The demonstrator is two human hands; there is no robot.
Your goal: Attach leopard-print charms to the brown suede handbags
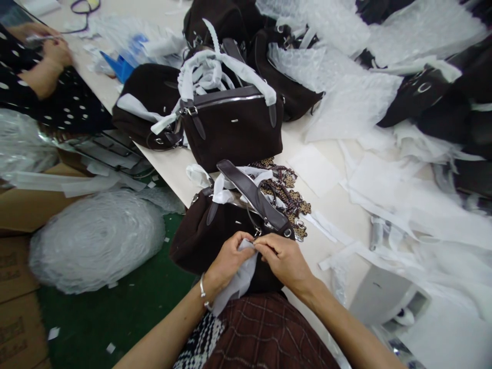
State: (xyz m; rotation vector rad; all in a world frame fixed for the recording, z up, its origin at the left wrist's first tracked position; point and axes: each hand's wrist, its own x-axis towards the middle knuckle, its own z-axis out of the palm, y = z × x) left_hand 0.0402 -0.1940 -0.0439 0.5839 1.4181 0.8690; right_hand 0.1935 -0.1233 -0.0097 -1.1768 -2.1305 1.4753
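A dark brown handbag [200,230] lies at the table's near edge, its leather strap [253,197] stretched over the top and white wrapping around parts of its handles. My left hand [230,259] is closed on a sheet of white tissue paper [242,277] that hangs down in front of the bag. Fingers pinched, my right hand [282,256] meets the left at the paper's upper end, close to a metal clasp. What exactly sits between the right fingertips is too small to make out. Patterned charms [294,202] with cords lie behind the bag.
Another brown handbag [234,128] with wrapped handles stands just beyond, with more bags behind it. Bubble wrap [346,92] and white paper sheets [400,200] cover the right side. A large bubble wrap roll [96,241] stands on the left floor. A co-worker's hands [56,51] are at upper left.
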